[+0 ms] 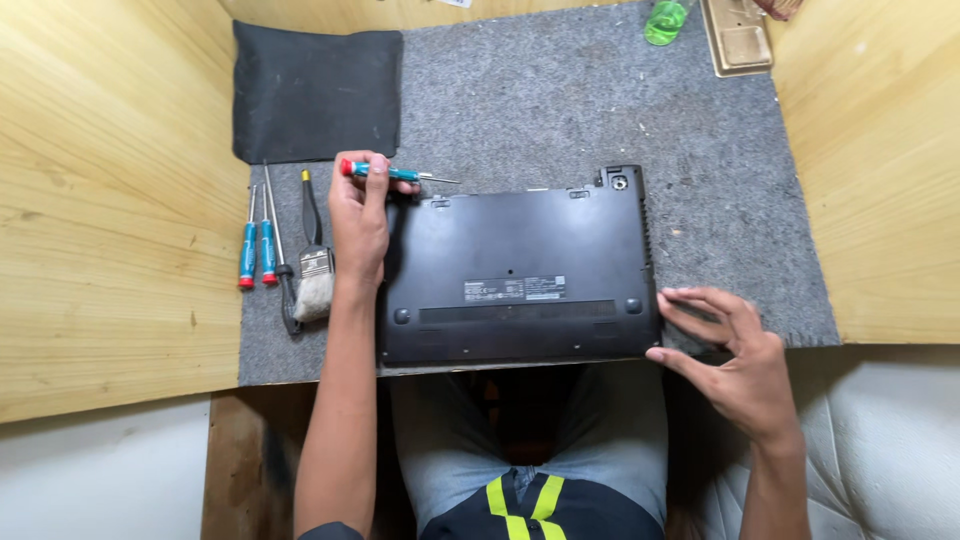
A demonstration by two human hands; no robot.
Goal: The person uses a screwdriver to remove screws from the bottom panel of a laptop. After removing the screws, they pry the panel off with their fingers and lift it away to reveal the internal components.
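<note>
Gripping a small teal-handled screwdriver (pixel 385 172), your left hand (pixel 360 215) has its fingers clamped round the handle, just beyond the far left corner of the black laptop (pixel 515 275). The laptop lies underside up on the grey felt mat (pixel 560 100), its near edge at the mat's front. Your right hand (pixel 735 355) rests at the near right corner, fingers spread apart, fingertips touching the edge. Two more screwdrivers (pixel 257 245) and a brush (pixel 313 285) lie left.

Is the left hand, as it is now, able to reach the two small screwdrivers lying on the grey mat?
Probably yes. The left hand already holds a screwdriver, but the two small screwdrivers lie close beside it on the grey mat, with only a brush between.
</note>
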